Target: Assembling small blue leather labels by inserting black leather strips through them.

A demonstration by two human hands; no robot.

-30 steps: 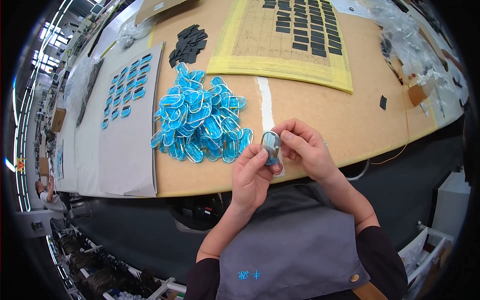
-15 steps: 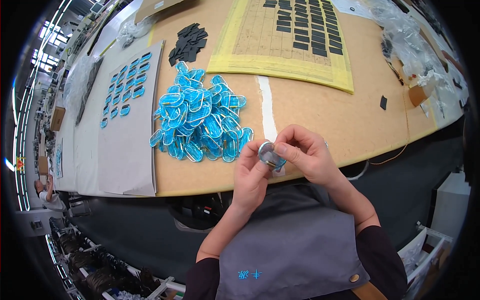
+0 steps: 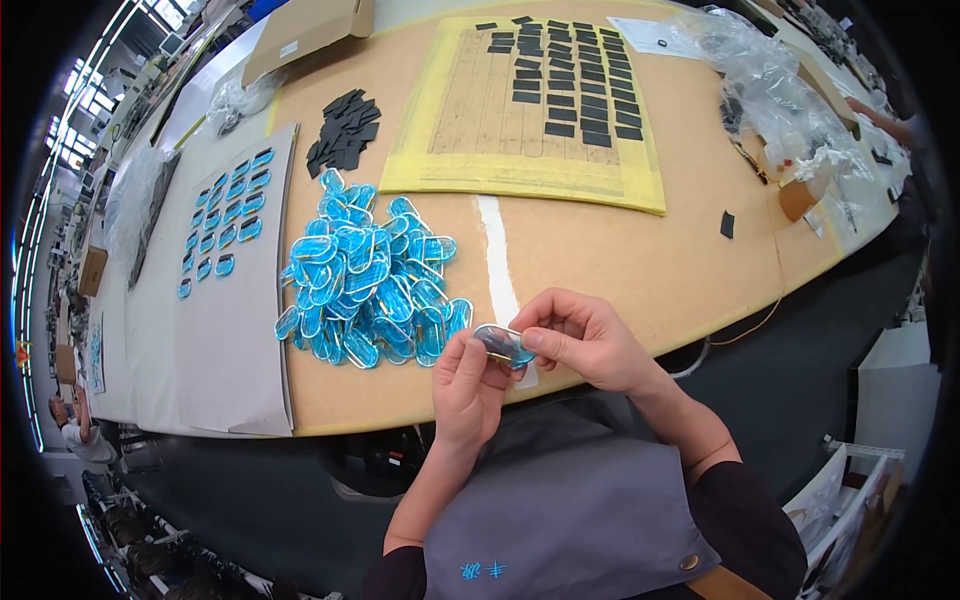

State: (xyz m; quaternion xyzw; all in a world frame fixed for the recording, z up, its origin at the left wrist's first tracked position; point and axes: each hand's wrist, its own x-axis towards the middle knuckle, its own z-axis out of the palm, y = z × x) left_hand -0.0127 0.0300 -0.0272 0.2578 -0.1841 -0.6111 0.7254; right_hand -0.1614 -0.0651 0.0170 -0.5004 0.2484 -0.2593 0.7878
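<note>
My left hand [image 3: 468, 395] and my right hand [image 3: 592, 345] hold one oval piece [image 3: 497, 343] between them, above the table's near edge. The piece has a pale shiny rim, a dark patch at its left part and blue at its right end. My left fingers pinch its left end, and my right thumb and forefinger grip the right end. Left of my hands lies a heap of blue oval pieces [image 3: 365, 285] with pale rims. Further left, similar ovals with dark patches [image 3: 228, 236] sit in rows on a grey board [image 3: 235, 350].
Behind the heap are a pile of black rectangles [image 3: 345, 130] and a yellow-edged board [image 3: 520, 197] bearing rows of black rectangles. One black rectangle [image 3: 727, 224] lies at the right. Clear plastic [image 3: 770, 90] and a cardboard box [image 3: 308, 35] are further back. Another person [image 3: 85, 440] is far left.
The view has shifted, so the table sits lower and further left in the picture. Between my hands the oval piece has turned to lie more sideways, and my right fingers now grip its right end.
</note>
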